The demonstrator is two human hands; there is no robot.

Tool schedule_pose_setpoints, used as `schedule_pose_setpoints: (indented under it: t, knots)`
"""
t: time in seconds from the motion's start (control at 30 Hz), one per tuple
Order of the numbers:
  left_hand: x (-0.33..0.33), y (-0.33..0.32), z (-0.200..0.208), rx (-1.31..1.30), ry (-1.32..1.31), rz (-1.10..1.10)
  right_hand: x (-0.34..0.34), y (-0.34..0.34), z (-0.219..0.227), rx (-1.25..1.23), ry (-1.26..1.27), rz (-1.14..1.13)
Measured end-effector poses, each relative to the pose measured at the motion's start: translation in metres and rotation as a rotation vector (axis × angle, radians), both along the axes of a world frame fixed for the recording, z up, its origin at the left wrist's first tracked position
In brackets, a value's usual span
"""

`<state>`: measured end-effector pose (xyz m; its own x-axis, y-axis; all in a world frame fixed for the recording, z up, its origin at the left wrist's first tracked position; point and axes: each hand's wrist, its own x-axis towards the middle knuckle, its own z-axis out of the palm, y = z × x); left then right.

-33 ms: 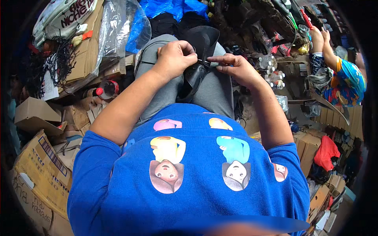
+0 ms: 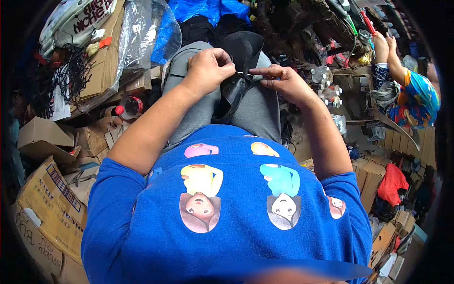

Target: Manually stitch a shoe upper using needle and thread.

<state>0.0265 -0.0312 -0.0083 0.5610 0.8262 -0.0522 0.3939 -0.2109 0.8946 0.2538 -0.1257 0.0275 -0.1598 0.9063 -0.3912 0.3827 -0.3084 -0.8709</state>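
A black leather shoe (image 2: 246,47) lies across my lap, its sole side turned away and its opening toward my belly. My left hand (image 2: 210,68) is over my left thigh with thumb and forefinger pinched together. From there a thin pale strand (image 2: 240,72), a thread or needle, crosses the shoe's middle. My right hand (image 2: 286,83) is at the shoe's right edge, thumb and forefinger closed by the far end of the strand. Whatever lies between its fingertips is too small to tell. A dark cord (image 2: 177,75) crosses my left thigh.
To the left lie flattened cardboard (image 2: 97,75), clear plastic sheeting (image 2: 135,42), black cords (image 2: 73,71), a red-capped bottle (image 2: 127,109) and boxes (image 2: 49,208). Small bottles (image 2: 324,83) stand at the right. Another person (image 2: 414,97) works at the far right, holding a red-handled tool (image 2: 367,22).
My left hand has shifted very slightly to the left, away from the shoe. The right hand and the shoe look the same.
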Motion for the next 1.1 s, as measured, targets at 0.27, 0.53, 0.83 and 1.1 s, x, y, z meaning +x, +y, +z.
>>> schedule_pose_setpoints:
  t: [0.27, 0.53, 0.83, 1.1]
  knots:
    - [-0.024, 0.010, 0.006, 0.031, -0.080, -0.305, -0.005, -0.004, 0.001, -0.061, 0.016, -0.071]
    - [-0.029, 0.015, 0.007, 0.088, -0.088, -0.440, -0.004, -0.002, -0.002, -0.099, 0.061, -0.131]
    - [-0.015, 0.009, -0.001, 0.186, 0.053, -0.245, -0.011, 0.001, -0.007, 0.001, 0.091, -0.154]
    - [0.003, -0.004, -0.008, 0.143, 0.083, -0.162, -0.020, 0.006, -0.018, 0.034, 0.095, -0.239]
